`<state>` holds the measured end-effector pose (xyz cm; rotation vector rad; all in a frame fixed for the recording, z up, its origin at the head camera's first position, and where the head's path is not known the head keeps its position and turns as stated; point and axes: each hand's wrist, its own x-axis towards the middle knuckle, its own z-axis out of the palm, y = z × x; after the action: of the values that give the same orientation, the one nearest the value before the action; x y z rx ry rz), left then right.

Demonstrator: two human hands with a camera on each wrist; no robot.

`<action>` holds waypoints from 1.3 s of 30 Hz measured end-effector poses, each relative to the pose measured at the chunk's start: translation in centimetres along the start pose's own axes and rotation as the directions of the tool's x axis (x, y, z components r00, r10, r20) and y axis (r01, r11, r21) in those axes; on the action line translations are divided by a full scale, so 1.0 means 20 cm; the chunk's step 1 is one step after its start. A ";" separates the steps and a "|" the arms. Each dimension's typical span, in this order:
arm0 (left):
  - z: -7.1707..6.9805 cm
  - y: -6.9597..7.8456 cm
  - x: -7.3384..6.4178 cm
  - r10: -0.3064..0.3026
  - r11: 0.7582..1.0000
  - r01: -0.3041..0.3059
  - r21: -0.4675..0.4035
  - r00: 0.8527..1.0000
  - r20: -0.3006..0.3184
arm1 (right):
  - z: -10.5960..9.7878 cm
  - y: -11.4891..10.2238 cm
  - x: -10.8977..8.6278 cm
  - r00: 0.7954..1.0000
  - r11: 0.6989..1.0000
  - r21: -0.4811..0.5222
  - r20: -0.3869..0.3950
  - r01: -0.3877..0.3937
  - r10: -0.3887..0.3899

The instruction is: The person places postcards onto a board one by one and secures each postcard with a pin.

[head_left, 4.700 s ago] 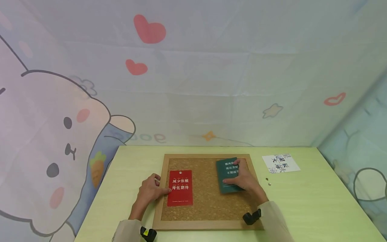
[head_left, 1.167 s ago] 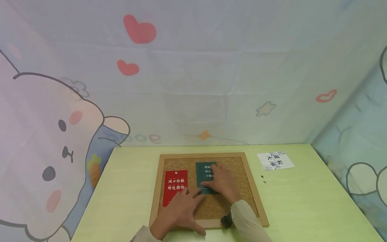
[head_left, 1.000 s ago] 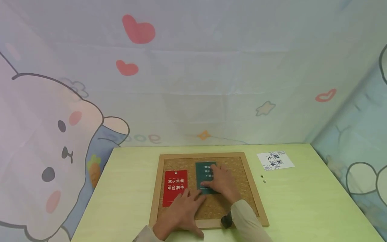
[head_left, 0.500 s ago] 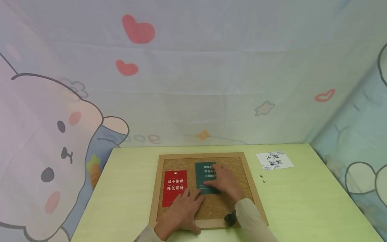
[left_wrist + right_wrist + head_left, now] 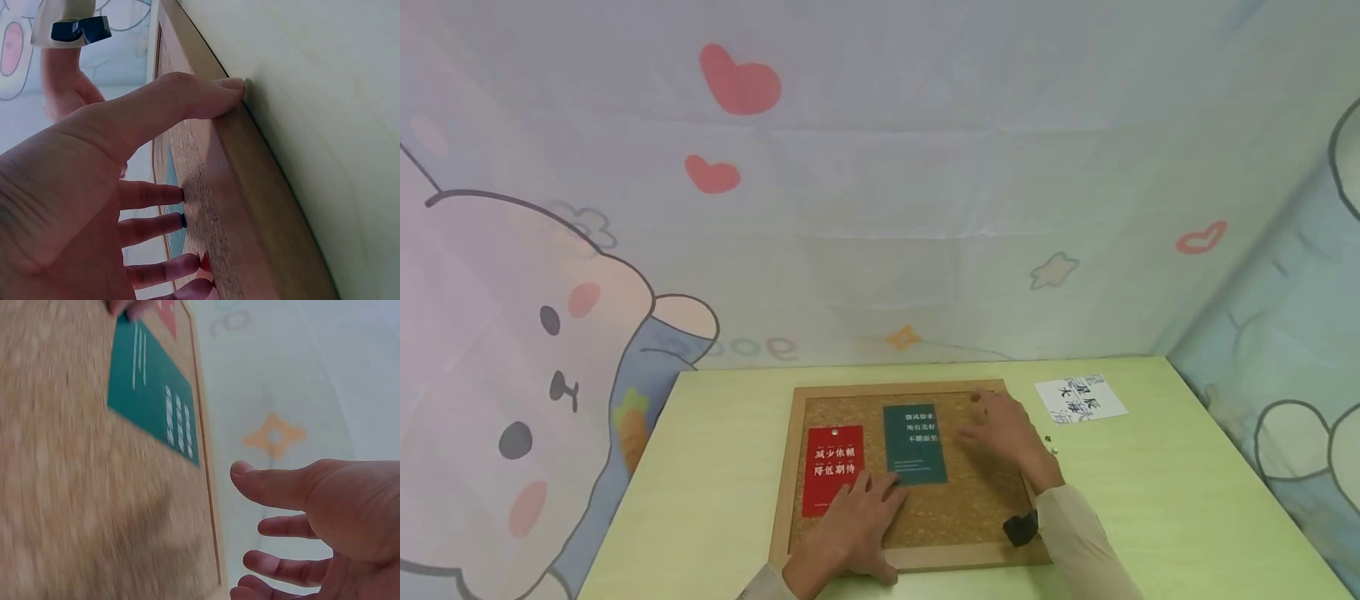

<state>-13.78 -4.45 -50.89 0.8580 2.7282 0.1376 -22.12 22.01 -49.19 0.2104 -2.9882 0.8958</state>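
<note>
A framed cork board [image 5: 951, 521] lies on the table. On its left part is a red card [image 5: 835, 454] with white writing and a pin at its top. The green card [image 5: 913, 442] lies flat to the right of it. My left hand [image 5: 853, 521] is spread over the board's front. Its fingertips rest at the lower ends of both cards, and its thumb rests on the wooden frame [image 5: 250, 162]. My right hand [image 5: 1006, 429] hovers above the board's right side, apart from the green card [image 5: 156, 394], fingers loosely bent around nothing.
To the right of the board, two small pins [image 5: 1048, 439] lie on the pale green table [image 5: 1150, 483]. Behind them lies a white card [image 5: 1081, 398] with dark writing. A printed cloth backdrop [image 5: 880, 208] hangs behind the table.
The green card has come left from the board's right side, then stayed put. My left hand has shifted from the left frame onto the cards. The right hand has released the green card and moved right.
</note>
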 end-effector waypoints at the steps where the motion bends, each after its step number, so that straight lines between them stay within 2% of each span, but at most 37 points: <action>1: 0.00 0.00 0.00 0.000 1.000 0.000 -0.005 1.000 -0.005 | -0.03 0.02 -0.01 1.000 1.000 -0.002 -0.001 -0.007 0.007; 6: 0.02 0.01 -0.01 0.000 1.000 0.000 -0.007 1.000 -0.015 | -0.11 0.15 -0.06 1.000 0.999 -0.042 -0.021 0.002 -0.003; 11: 0.02 -0.01 -0.01 0.011 1.000 -0.011 0.005 1.000 -0.017 | -0.15 0.32 -0.12 0.996 0.998 -0.056 -0.089 0.026 -0.031; 15: 0.02 -0.02 -0.01 0.015 1.000 -0.015 -0.005 1.000 -0.020 | -0.15 0.43 -0.15 0.991 0.998 -0.066 -0.136 0.001 -0.010; 23: 0.01 -0.01 -0.02 0.017 1.000 -0.017 -0.015 0.999 -0.033 | -0.08 0.62 -0.17 0.986 0.995 -0.078 -0.161 -0.063 0.050; 27: 0.01 -0.01 -0.02 0.017 1.000 -0.018 -0.013 0.999 -0.040 | -0.06 0.66 -0.17 0.980 0.995 -0.072 -0.191 -0.071 0.057; 39: 0.02 0.00 -0.01 0.022 1.000 -0.021 0.022 0.998 -0.054 | -0.06 0.65 -0.18 0.974 0.994 -0.085 -0.219 -0.074 0.053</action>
<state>-13.43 -4.54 -51.30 0.9024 2.7759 0.1374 -20.27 33.84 -55.55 0.0137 -2.8379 0.7296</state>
